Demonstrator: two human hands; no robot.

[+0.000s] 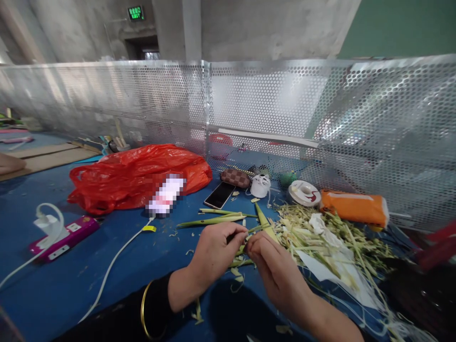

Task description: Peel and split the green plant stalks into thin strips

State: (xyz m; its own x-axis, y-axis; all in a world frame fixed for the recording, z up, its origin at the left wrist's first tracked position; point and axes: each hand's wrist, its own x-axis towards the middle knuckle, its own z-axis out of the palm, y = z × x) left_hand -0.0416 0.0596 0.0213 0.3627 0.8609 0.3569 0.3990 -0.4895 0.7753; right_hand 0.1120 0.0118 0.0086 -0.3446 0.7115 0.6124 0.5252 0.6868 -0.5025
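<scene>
My left hand (213, 249), with a gold bangle (143, 308) on the black sleeve, is closed in a pinch over the blue table (131, 275). Facing it, my right hand (278, 268) is pinched too, the fingertips of both nearly meeting. Between them shows a thin green plant strip (245, 241), mostly hidden by the fingers. Pale green pointed leaves (213, 220) lie just beyond my left hand, and a broader leaf (264, 221) points away beyond my right. Leaf scraps (237, 273) are scattered underneath.
To the right spreads a heap of plant trimmings (335, 237) with crumpled white paper. Behind are a ribbon spool (304, 193), an orange packet (352, 207), a dark phone (220, 195) and a checked case (235, 178). A red bag (142, 173), lit phone (166, 195) and purple power strip (64, 237) lie left.
</scene>
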